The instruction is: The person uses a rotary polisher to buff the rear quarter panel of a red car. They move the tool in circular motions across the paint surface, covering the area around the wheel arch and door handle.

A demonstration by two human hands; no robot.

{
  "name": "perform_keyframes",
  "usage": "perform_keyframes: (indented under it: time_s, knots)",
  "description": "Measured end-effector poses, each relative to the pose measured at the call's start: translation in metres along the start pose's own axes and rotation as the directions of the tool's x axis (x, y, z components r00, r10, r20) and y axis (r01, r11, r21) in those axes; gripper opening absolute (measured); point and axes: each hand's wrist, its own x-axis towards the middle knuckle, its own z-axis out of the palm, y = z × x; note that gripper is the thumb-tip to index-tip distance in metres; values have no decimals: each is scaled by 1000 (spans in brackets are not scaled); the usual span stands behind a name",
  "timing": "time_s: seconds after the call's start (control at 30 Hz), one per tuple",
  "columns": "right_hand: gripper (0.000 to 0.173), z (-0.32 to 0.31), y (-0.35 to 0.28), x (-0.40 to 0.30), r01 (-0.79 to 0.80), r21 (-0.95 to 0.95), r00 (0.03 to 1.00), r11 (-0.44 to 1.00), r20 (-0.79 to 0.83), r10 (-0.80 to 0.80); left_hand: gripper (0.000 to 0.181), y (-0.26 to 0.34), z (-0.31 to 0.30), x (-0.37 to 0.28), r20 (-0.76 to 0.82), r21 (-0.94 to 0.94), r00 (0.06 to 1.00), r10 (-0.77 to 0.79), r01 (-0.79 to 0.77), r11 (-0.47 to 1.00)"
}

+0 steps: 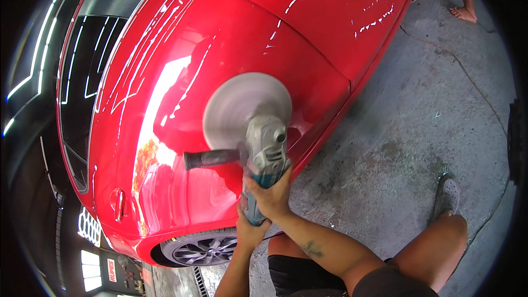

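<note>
A teal rotary polisher (266, 156) with a grey metal gear head is held in both of my hands. My right hand (273, 194) wraps around the body behind the head, thumb on the left. Further back, my left hand (251, 229) grips the rear end. The round pale polishing pad (235, 109) is blurred as if spinning, and appears to lie against the red car's door panel (231, 49). A black side handle (212, 159) sticks out leftward with no hand on it. White streaks and light reflections mark the glossy paint.
The car's wheel (204, 251) is below left, near a door handle (119, 205). A cord (470, 76) runs along the stained concrete floor (383, 132) at right. Another person's bare foot (464, 14) is at upper right. My shoe (446, 194) rests on the floor.
</note>
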Motion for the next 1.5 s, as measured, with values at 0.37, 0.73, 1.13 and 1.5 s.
perform_keyframes:
  time_s: [0.37,0.73,1.13,1.5]
  knots:
    - [100,-11,53,-54,-123,33,966,992,232,112,106,-77,0,-51,-139,-12,985,98,-101,995]
    - [78,-141,-43,159,24,224,990,974,-143,9,88,138,110,52,232,20,965,122,-130,991]
    - [73,-126,-70,165,64,255,991,965,-129,-31,101,164,99,52,216,60,975,47,-62,996]
    - [94,-51,29,15,-49,184,997,982,-53,59,109,24,22,-15,41,224,997,-62,51,973]
